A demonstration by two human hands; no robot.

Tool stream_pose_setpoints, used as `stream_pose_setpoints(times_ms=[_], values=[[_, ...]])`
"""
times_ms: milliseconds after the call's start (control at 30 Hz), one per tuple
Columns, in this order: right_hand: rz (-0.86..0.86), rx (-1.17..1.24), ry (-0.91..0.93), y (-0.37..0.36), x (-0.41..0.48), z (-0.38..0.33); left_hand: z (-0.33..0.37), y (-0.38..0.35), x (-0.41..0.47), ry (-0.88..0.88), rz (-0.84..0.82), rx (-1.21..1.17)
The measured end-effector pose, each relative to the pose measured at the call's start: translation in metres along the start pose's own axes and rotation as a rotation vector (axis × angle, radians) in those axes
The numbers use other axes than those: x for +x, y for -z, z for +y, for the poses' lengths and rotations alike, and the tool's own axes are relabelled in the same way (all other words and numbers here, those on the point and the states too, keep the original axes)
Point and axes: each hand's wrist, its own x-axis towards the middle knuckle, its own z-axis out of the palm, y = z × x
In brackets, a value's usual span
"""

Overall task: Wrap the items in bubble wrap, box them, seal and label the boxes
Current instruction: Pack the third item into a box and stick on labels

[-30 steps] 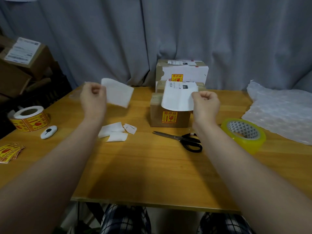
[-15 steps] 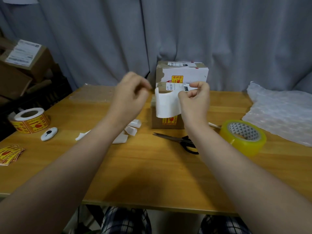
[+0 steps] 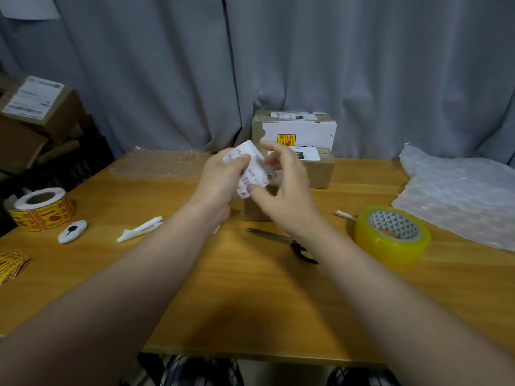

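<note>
Gripping the shipping label (image 3: pixel 252 169): left hand (image 3: pixel 220 178) holds its left side, right hand (image 3: pixel 287 192) pinches its lower corner, above the cardboard box (image 3: pixel 255 211).

Smooth wooden table (image 3: pixel 250 296), glossy yellow plastic tape roll (image 3: pixel 391 235), matt cardboard box (image 3: pixel 320 174), grey cloth curtain (image 3: pixel 306 57)

1. This was a small parcel-packing station: a wooden table (image 3: pixel 250 288) stood against a grey curtain (image 3: pixel 167 79).
2. Labelled cardboard boxes (image 3: pixel 295 129) were stacked at the back.
3. A tape roll (image 3: pixel 390 252), a fragile-sticker roll (image 3: pixel 41 215) and bubble wrap (image 3: pixel 459 196) lay on the table.
</note>
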Motion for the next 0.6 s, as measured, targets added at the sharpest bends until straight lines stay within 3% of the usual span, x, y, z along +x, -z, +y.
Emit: stream_pose_setpoints(times_ms=[67, 100, 167, 233, 300, 467, 600], values=[[0.087, 0.242, -0.217, 0.014, 0.008, 0.004, 0.006, 0.009, 0.004, 0.056, -0.169, -0.045], [0.049, 0.431, -0.385, 0.023, 0.013, 0.005, 0.01, 0.012, 0.005, 0.093, -0.295, -0.084], [-0.216, 0.805, -0.663, 0.039, 0.022, 0.012, 0.016, 0.014, 0.006, 0.155, -0.486, -0.1], [-0.425, 0.944, -0.737, 0.049, 0.025, 0.013, 0.019, 0.014, 0.01, 0.172, -0.551, -0.042], [-0.395, 0.82, -0.727, 0.049, 0.03, 0.018, 0.02, 0.013, 0.021, 0.166, -0.518, 0.065], [-0.134, 0.479, -0.735, 0.051, 0.062, 0.036, 0.014, 0.014, 0.058, 0.093, -0.276, 0.339], [-0.022, 0.268, -0.732, 0.047, 0.085, 0.044, 0.008, 0.003, 0.075, 0.009, -0.102, 0.344]])
